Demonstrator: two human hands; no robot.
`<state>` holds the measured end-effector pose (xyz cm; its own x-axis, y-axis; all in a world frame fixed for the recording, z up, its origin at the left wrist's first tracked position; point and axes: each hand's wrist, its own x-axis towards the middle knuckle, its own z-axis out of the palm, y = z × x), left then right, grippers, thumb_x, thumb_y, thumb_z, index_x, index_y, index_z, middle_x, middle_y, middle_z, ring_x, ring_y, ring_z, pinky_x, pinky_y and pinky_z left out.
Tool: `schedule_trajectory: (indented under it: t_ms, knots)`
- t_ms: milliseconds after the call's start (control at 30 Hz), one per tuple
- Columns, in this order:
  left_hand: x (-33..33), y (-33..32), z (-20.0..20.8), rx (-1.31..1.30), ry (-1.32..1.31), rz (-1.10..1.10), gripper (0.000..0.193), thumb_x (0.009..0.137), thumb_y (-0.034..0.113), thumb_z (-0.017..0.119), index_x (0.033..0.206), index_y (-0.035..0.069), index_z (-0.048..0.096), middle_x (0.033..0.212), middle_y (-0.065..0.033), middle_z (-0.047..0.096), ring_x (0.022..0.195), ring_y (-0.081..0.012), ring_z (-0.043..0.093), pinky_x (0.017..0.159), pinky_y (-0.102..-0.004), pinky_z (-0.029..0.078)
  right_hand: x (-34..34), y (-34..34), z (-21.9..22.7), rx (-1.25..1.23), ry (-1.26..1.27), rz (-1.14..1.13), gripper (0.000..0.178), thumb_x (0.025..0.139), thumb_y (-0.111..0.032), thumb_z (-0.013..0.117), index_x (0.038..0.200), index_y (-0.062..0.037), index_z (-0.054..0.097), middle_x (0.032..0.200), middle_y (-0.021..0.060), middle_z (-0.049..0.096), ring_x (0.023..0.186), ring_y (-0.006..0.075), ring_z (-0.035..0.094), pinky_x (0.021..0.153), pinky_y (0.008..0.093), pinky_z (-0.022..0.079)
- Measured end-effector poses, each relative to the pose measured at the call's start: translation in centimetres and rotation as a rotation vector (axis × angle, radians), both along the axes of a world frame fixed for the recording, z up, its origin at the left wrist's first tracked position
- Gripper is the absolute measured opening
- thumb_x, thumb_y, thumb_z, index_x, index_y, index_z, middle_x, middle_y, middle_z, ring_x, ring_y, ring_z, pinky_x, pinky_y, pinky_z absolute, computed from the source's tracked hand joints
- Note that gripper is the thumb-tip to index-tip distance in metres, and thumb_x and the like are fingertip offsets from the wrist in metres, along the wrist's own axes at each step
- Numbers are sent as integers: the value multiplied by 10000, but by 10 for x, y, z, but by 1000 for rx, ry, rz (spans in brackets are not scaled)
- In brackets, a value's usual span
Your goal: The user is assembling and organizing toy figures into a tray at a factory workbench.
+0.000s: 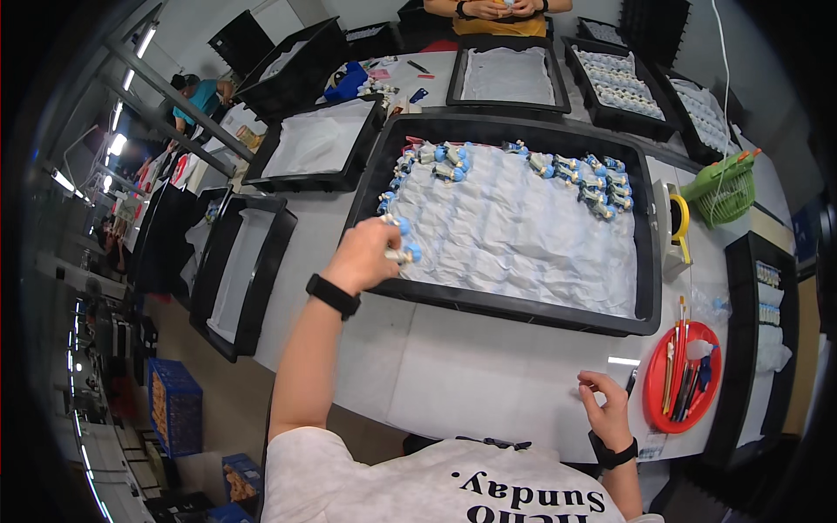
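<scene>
My left hand [370, 253] is at the left edge of a large black tray [647, 253], its fingers closed around small blue-topped figurines [411, 253]. Crumpled white lining [514, 235] covers the tray's bottom. More such figurines [451, 159] lie along the far left side, and a cluster of figurines [600, 185] fills the far right corner. Above the table's near edge, my right hand [608, 408] has its fingers bent but apart, with nothing visible in them. It is just left of a red oval dish [649, 383] holding brushes and pens [680, 375].
Right of the tray stand a yellow tape roll [679, 218] and a green basket [724, 192]. Lined black trays [257, 270] flank the left side. At the right is a black tray [741, 349] with figurine rows. A co-worker's hands [501, 9] show across the table.
</scene>
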<state>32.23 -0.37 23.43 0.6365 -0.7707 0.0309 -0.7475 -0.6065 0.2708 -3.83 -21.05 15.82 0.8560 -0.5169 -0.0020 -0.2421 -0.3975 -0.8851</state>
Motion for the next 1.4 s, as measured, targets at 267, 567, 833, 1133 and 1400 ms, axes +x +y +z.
schedule_trajectory:
  t_ms: [267, 567, 833, 1133, 1400]
  knots:
    - [-156, -35, -73, 317, 605, -609, 180, 571, 34, 646, 724, 37, 552, 801, -132, 548, 755, -315, 556, 625, -397, 453, 25, -3, 15, -32, -122, -4, 172, 769, 13, 557, 938, 23, 586, 831, 119, 619, 713, 181, 588, 662, 254, 459]
    - [-172, -46, -108, 444, 426, -650, 304, 621, 55, 628, 924, 48, 606, 920, -198, 529, 812, -319, 564, 719, -367, 479, 13, 0, -3, 3, -80, 1, 165, 766, 14, 554, 928, 29, 586, 827, 121, 618, 716, 184, 590, 652, 252, 464]
    - [-34, -86, -56, -45, 210, -415, 257, 729, 27, 527, 982, 26, 569, 986, -142, 549, 969, -315, 506, 835, -366, 419, 17, 1, -11, 50, -31, -17, 159, 778, -6, 555, 929, 28, 590, 831, 122, 620, 724, 178, 591, 661, 256, 466]
    - [74, -30, -103, 326, 188, 393, 433, 646, 130, 642, 1050, 26, 525, 1014, -210, 549, 976, -327, 526, 843, -354, 425, 16, -7, -17, 81, -1, -30, 159, 772, -6, 562, 925, 27, 593, 839, 122, 623, 719, 182, 593, 658, 257, 468]
    - [68, -29, -64, 419, 287, 377, 352, 605, 68, 698, 938, 54, 585, 1025, -148, 582, 1007, -283, 537, 830, -348, 449, 19, -2, -15, 55, -36, 26, 163, 773, -3, 559, 930, 26, 593, 840, 125, 623, 724, 180, 593, 657, 254, 468]
